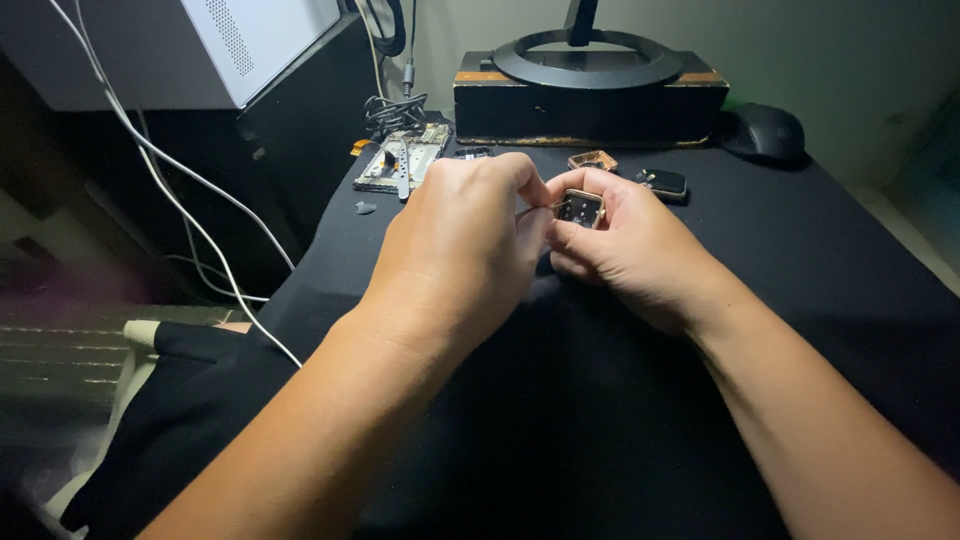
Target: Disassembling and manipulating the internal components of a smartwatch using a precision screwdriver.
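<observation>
Right hand (625, 235): raised just above the black cloth-covered table (820, 260), fingers closed around a small square module with a copper-coloured frame and dark face (581, 207). Module pinched at the fingertips, face tilted up and toward the camera, thumb below, forefinger curled over the top edge.

Left hand (465, 240): closed in a narrow pinch on a thin metal tool (533, 210). Only a short bright length visible between the two hands; handle hidden inside the fist, kind of tool not determinable.

Key relation: module directly to the right of the left hand's pinch, nearly touching. Tool's long axis roughly level, running left to right, tip pointing at the module's left edge. Contact between tip and frame not confirmable at this size. Both hands equally close; module carried by the right, tool by the left.

Surroundings: second copper-framed part (592, 160) and a small dark rectangular part (662, 183) on the cloth just behind the hands. Opened flat device with exposed board (402, 158) further back left, a small grey chip (365, 208) near it. Round monitor base on a dark block (588, 85) at rear, black mouse (765, 132) at rear right. White cables (180, 170) hanging at left beside a white case (240, 40).
</observation>
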